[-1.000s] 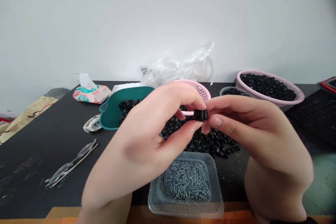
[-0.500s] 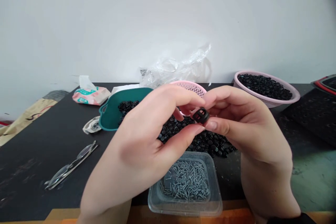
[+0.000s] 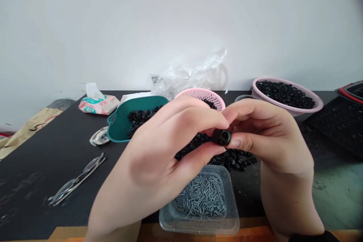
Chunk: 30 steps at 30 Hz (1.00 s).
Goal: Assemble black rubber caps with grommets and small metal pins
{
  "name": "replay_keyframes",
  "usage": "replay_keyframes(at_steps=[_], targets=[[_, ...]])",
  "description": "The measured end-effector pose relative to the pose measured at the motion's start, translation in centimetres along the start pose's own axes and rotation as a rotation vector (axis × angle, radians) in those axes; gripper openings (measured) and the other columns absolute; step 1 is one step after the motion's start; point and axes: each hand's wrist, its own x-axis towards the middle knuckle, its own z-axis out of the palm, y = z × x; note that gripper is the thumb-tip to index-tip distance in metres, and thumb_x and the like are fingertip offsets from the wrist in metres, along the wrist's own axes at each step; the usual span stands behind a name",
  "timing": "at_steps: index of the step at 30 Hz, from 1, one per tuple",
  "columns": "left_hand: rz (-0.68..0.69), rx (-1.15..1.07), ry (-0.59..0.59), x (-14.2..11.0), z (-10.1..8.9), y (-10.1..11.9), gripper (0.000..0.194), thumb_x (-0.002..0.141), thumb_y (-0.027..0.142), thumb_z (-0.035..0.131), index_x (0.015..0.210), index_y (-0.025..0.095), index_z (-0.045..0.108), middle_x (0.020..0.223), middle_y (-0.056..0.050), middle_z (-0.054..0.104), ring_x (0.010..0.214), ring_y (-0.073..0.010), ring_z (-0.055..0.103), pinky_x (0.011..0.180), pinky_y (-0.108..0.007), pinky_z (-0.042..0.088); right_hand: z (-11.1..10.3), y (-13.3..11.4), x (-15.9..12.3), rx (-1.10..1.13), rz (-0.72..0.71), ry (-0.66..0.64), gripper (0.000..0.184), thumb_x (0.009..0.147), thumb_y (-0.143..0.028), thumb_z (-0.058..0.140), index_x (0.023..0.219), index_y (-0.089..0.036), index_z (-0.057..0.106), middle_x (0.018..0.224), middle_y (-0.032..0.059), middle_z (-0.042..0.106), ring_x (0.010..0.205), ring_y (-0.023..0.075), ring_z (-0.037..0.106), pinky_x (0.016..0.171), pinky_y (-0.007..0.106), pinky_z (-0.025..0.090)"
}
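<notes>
Both hands meet above a clear plastic box, holding one small black plastic cord lock (image 3: 222, 137) between their fingertips. My left hand (image 3: 167, 147) pinches it from the left, thumb below and index finger above. From the right, the thumb and fingers of my right hand (image 3: 266, 132) close on the same piece. A round opening in its end faces me. Behind and below the hands lies a heap of small black plastic parts (image 3: 234, 159), partly covered by them. In the clear box (image 3: 200, 227) are many thin silver metal pieces (image 3: 205, 196), too small to tell whether springs or screws.
A teal basket (image 3: 117, 130) of black parts stands left, near a tape roll (image 3: 99, 136), glasses (image 3: 76, 181) and a tissue pack (image 3: 99, 104). Behind are a pink basket (image 3: 198, 92) and crumpled plastic (image 3: 187, 75). Another pink basket (image 3: 317, 107) stands right, beside a black container (image 3: 337, 121).
The cord lock has turned in my fingers, so its slotted side gives way to a round opening. Both hands have shifted slightly down, the fingertips a little to the right.
</notes>
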Motion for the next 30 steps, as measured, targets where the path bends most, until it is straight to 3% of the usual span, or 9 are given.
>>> replay_keyframes(at_steps=[4,8,12,18,21,26,30], targets=[[0.012,0.044,0.039,0.1,0.1,0.1,0.018,0.096,0.014,0.069,0.111,0.022,0.062,0.112,0.001,0.065,0.112,-0.0122,0.063,0.106,-0.025,0.054,-0.2,0.1,0.0,-0.006,0.019,-0.007,0.032,0.091,-0.006,0.074,0.115,-0.028,0.075,0.096,-0.0017,0.077,0.089,0.0133,0.075,0.078,0.023,0.064],[0.035,0.127,0.089,0.1,0.5,-0.2,0.013,0.095,0.014,0.069,0.104,0.022,0.064,0.107,0.0,0.069,0.103,-0.0147,0.067,0.095,-0.029,0.06,0.1,-0.3,-0.3,-0.258,0.017,0.05,0.01,0.104,-0.026,0.062,0.107,-0.024,0.071,0.089,-0.0006,0.07,0.083,0.0121,0.067,0.073,0.022,0.055],[0.059,0.217,0.105,-0.4,1.1,-0.7,0.008,0.096,0.017,0.07,0.099,0.021,0.063,0.102,0.0,0.073,0.092,-0.0145,0.069,0.079,-0.029,0.059,1.2,-0.4,-0.4,-0.552,0.0,0.073,0.036,0.111,-0.032,0.043,0.08,-0.02,0.056,0.073,-0.0014,0.049,0.069,0.0111,0.046,0.06,0.025,0.039],[0.081,0.334,0.051,-0.7,2.0,-1.0,0.015,0.1,0.022,0.062,0.086,0.024,0.06,0.086,0.002,0.071,0.084,-0.0173,0.072,0.063,-0.032,0.055,1.7,0.4,-0.2,-0.447,0.058,0.098,0.039,0.112,-0.032,0.041,0.075,-0.021,0.043,0.071,-0.0021,0.044,0.062,0.0119,0.038,0.055,0.027,0.033],[0.052,0.281,0.092,-0.4,2.2,-0.8,0.016,0.099,0.021,0.064,0.084,0.023,0.06,0.081,0.002,0.069,0.078,-0.0161,0.07,0.062,-0.031,0.055,1.9,0.4,-0.3,-0.477,0.066,0.116,0.039,0.112,-0.033,0.041,0.075,-0.021,0.045,0.071,-0.0016,0.046,0.062,0.0118,0.04,0.055,0.026,0.034],[-0.008,-0.001,0.162,0.0,2.5,-1.0,0.015,0.094,0.016,0.072,0.092,0.023,0.059,0.087,0.005,0.072,0.077,-0.0124,0.07,0.068,-0.028,0.06,2.8,0.1,-0.3,-0.569,0.021,0.181,0.039,0.113,-0.035,0.039,0.077,-0.021,0.045,0.068,-0.0029,0.047,0.06,0.0101,0.042,0.054,0.026,0.033],[-0.044,-0.147,0.177,0.1,2.6,-1.3,0.015,0.093,0.017,0.074,0.09,0.024,0.06,0.085,0.007,0.073,0.074,-0.0121,0.07,0.062,-0.026,0.06,3.0,0.1,-0.4,-0.596,0.043,0.193,0.042,0.112,-0.042,0.037,0.076,-0.022,0.045,0.067,-0.0016,0.047,0.059,0.012,0.042,0.053,0.028,0.033]])
